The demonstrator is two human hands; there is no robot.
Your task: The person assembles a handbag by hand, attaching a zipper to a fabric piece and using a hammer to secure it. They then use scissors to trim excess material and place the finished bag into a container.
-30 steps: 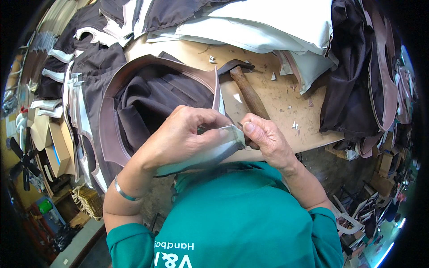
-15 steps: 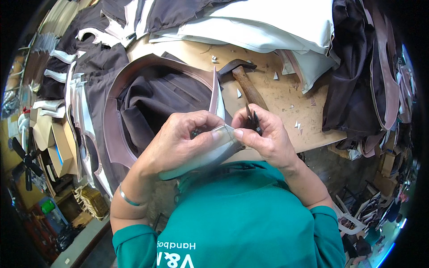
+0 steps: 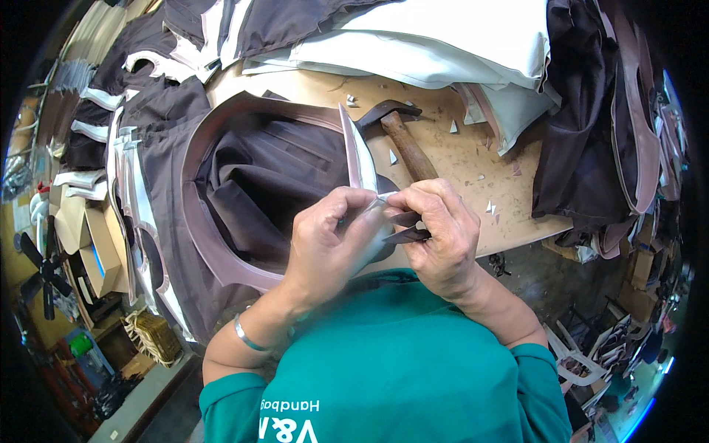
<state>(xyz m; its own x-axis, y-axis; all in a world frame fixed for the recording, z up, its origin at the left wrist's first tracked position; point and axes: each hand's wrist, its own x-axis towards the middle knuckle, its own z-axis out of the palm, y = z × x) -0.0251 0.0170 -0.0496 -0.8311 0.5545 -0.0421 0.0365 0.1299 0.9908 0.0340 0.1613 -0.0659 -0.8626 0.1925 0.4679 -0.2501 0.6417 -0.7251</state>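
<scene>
Head view, hands: two, both low centre, just above a teal shirt (image 3: 399, 369).
Left hand (image 3: 329, 244): curled, pinching the pale strip (image 3: 356, 155) at its lower end; a bangle (image 3: 247, 336) sits on the wrist at 7 o'clock of the hand.
Right hand (image 3: 439, 232): closed around dark scissors (image 3: 405, 227), blades pointing to 9 o'clock, at the strip end.
Strip: one, rising from the fingers toward 12 o'clock, standing on edge.
Bag (image 3: 258, 184): one dark piece with a mauve rim, at 11 o'clock of the left hand, lying on the table (image 3: 473, 159).
Hammer (image 3: 399, 136): one, wooden handle, at 12 o'clock of the right hand, near it.
Scraps (image 3: 490, 208): several small pale triangles, uncounted, at 1 to 2 o'clock of the right hand.
White fabric (image 3: 458, 44): stacked at 12 o'clock; layer count unclear.
</scene>
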